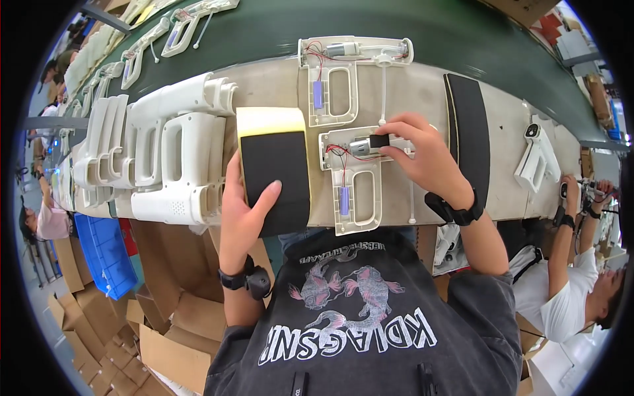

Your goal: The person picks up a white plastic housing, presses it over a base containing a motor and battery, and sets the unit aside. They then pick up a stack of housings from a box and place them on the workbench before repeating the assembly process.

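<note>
In my left hand [239,201] is a black foam sheet [276,173] with pale yellow backing paper [271,121] showing along its far end; the thumb lies on top. Between thumb and fingers, my right hand [428,150] pinches a small black foam piece [379,141]. This piece is at the end of a silver motor [358,146] inside the nearer white plastic half-shell [377,193]. Red wires run from the motor's end of the shell to a purple battery cell [344,200] in the handle. My right hand hides the shell's far right part.
Beyond lies a similar wired half-shell [353,99]. White shells [173,158] are piled at left, with long black foam strips [467,132] at right. A green conveyor belt [277,30] carries more shells. A co-worker's hand [569,191] is near a white housing [536,158] at far right.
</note>
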Demonstrator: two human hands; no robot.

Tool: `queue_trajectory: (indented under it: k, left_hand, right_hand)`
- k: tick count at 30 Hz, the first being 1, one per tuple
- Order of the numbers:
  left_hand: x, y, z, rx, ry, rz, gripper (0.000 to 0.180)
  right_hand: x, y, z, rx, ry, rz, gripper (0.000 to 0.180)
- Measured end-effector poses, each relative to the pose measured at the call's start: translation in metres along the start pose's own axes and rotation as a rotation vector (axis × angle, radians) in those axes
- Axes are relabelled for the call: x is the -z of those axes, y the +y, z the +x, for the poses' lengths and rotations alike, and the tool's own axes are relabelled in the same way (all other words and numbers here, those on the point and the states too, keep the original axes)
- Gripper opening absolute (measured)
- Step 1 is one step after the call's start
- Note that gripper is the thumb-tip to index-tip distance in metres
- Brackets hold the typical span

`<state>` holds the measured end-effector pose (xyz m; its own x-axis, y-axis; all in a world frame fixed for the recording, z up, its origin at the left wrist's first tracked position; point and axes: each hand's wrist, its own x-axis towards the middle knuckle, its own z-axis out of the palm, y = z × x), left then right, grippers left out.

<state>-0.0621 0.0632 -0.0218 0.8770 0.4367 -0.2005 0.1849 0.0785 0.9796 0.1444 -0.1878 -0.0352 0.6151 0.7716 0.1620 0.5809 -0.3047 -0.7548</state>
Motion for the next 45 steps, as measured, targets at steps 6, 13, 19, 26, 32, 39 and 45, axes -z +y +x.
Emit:
queue_trajectory:
  k: [6, 13, 19, 26, 32, 39, 45]
  left_hand:
    - [-0.007, 0.009, -0.012, 0.073, 0.013, -0.152, 0.065]
    - [-0.021, 0.008, -0.034, 0.101, -0.100, -0.220, 0.051]
    - [-0.015, 0.003, -0.049, 0.094, -0.186, -0.202, 0.051]
    - [0.006, 0.000, -0.069, 0.010, -0.375, 0.041, 0.048]
    - [0.012, 0.003, -0.077, 0.025, -0.091, -0.298, 0.057]
    - [0.007, 0.002, -0.062, -0.009, 0.031, -0.331, 0.054]
    - [0.005, 0.001, -0.056, -0.005, -0.028, -0.353, 0.055]
  right_hand:
    - [-0.014, 0.004, 0.009, 0.040, -0.140, -0.098, 0.036]
    - [-0.017, -0.053, 0.012, 0.208, 0.055, 0.073, 0.033]
    - [-0.034, -0.067, 0.013, 0.108, -0.180, 0.310, 0.031]
    - [-0.030, -0.061, 0.013, -0.108, -0.561, 0.766, 0.029]
    - [0.003, -0.046, 0.025, 0.109, -0.161, 0.116, 0.032]
    - [-0.040, -0.032, -0.010, 0.562, -0.530, -0.218, 0.048]
    - [-0.046, -0.028, -0.012, 0.536, -0.601, -0.208, 0.051]
